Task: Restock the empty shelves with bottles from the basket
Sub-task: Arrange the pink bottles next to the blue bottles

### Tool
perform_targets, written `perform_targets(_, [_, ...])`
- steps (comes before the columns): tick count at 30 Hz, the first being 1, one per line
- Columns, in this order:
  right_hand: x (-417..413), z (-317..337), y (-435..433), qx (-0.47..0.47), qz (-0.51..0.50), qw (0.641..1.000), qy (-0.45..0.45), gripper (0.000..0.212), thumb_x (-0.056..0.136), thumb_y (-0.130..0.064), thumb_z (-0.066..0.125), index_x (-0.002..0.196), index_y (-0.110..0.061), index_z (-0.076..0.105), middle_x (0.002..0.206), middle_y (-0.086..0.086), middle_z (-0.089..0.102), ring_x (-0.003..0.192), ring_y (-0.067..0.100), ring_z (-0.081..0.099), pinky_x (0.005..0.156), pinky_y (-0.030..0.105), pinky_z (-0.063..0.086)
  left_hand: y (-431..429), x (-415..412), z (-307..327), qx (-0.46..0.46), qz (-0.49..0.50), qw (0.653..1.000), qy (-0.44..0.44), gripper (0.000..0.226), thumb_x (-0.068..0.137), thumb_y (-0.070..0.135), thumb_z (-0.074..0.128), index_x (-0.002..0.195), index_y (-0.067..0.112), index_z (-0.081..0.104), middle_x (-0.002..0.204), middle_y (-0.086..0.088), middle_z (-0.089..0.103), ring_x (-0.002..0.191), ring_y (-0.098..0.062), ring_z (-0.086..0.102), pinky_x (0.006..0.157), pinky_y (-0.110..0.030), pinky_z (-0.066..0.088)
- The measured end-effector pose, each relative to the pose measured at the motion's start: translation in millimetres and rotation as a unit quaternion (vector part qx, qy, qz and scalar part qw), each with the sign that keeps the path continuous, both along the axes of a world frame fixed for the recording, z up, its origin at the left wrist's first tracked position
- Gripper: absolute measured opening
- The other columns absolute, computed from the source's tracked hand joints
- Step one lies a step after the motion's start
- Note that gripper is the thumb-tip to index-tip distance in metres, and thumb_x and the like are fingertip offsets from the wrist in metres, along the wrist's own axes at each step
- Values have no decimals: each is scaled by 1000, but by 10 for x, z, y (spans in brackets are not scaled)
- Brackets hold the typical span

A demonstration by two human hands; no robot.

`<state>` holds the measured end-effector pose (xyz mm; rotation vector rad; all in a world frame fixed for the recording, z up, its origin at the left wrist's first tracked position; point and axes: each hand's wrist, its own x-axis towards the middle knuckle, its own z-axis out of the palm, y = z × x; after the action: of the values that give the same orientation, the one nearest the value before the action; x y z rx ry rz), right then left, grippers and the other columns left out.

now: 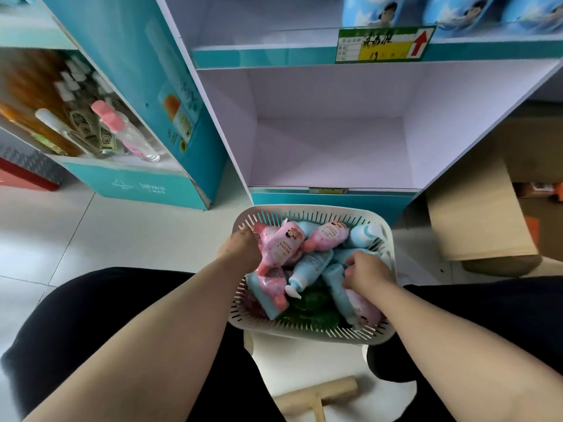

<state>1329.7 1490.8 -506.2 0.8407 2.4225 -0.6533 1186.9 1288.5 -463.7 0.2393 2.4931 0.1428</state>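
1. Clearly the pick-up step: the bottles (307,263), pink and pale blue, lie in a loose heap inside the white slotted basket (310,332); something dark green shows beneath them.
2. Left hand (240,249) is down at the basket's left inner wall, fingers curled beside a pink bottle (281,245). Whether it truly grips that bottle cannot be told; the fingers are hidden behind the knuckles.
3. Right hand (367,271) is sunk in the basket's right half, fingers bent and closed over the pile, seemingly around a blue bottle's body; the exact hold is hidden.
4. The basket sits between the person's knees, touching or just short of the teal base lip of the lower shelf (329,147), which stands bare directly beyond the basket.
5. Above that, the upper shelf (262,28) is bare on its left; blue packs (371,10) occupy its right.
6. Judgement: no bottle placed yet. Next move calls for a firm grasp, a lift clear of the basket rim, then standing bottles upright at the lower shelf's back wall.
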Motion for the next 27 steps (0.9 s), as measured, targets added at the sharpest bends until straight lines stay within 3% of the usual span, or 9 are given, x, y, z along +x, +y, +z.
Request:
perform_targets(3, [-62, 205, -7, -26, -13, 999, 36, 12, 69, -25, 70, 77, -27, 62, 88, -6, 65, 87, 21, 61, 68, 25, 42, -35, 71, -94, 5, -8, 999, -49, 34, 87, 22, 59, 116, 4, 54, 112, -15, 63, 98, -29, 61, 75, -34, 50])
perform_targets(6, [-85, 400, -7, -30, -61, 992, 104, 19, 68, -31, 74, 83, -33, 62, 90, -12, 65, 85, 17, 60, 68, 27, 45, -21, 153, -191, 9, -7, 997, -72, 40, 87, 31, 61, 117, 5, 54, 107, -14, 61, 95, -29, 60, 71, -31, 46])
perform_targets(9, [-93, 562, -20, -18, -100, 978, 181, 26, 69, -30, 77, 90, -32, 63, 92, -13, 65, 86, 15, 60, 69, 28, 47, -11, 199, -273, 2, 5, 997, -71, 47, 85, 30, 59, 125, 6, 53, 118, -16, 60, 107, -31, 59, 83, -33, 48])
perform_targets(16, [-206, 740, -69, -5, -7, 961, 278, 32, 71, -10, 73, 95, -28, 66, 102, -9, 65, 95, 15, 56, 80, 30, 47, 73, 179, -336, 13, 57, 995, -86, 56, 91, 38, 53, 133, 2, 47, 124, -19, 57, 111, -31, 58, 88, -34, 47])
perform_targets(19, [-214, 759, -70, 17, 4, 958, 285, 31, 73, -7, 70, 97, -26, 66, 107, -7, 59, 99, 15, 53, 82, 29, 44, 146, 209, -283, 35, 81, 990, -106, 47, 91, 28, 56, 128, -1, 52, 123, -18, 59, 113, -31, 58, 90, -35, 48])
perform_targets(21, [-201, 786, -66, 31, 9, 960, 279, 30, 76, -8, 69, 99, -26, 66, 109, -6, 57, 100, 16, 54, 81, 29, 44, 181, 211, -220, 74, 93, 990, -81, 37, 91, 20, 55, 122, 1, 58, 120, -16, 62, 109, -32, 60, 89, -37, 51])
perform_targets(24, [-158, 886, -62, 58, 27, 963, 263, 29, 78, -13, 69, 103, -29, 64, 110, -7, 59, 102, 17, 55, 79, 28, 44, 182, 178, -29, 120, 108, 987, 12, 31, 86, 13, 52, 115, 4, 59, 113, -17, 63, 98, -32, 62, 76, -35, 51])
perform_targets(27, [-142, 1060, -55, 78, 21, 955, 285, 30, 78, -15, 68, 104, -30, 63, 111, -8, 62, 103, 18, 57, 78, 29, 44, 169, 170, 260, 118, 41, 988, 94, 29, 90, 13, 50, 117, 3, 54, 120, -14, 51, 105, -33, 59, 87, -38, 47])
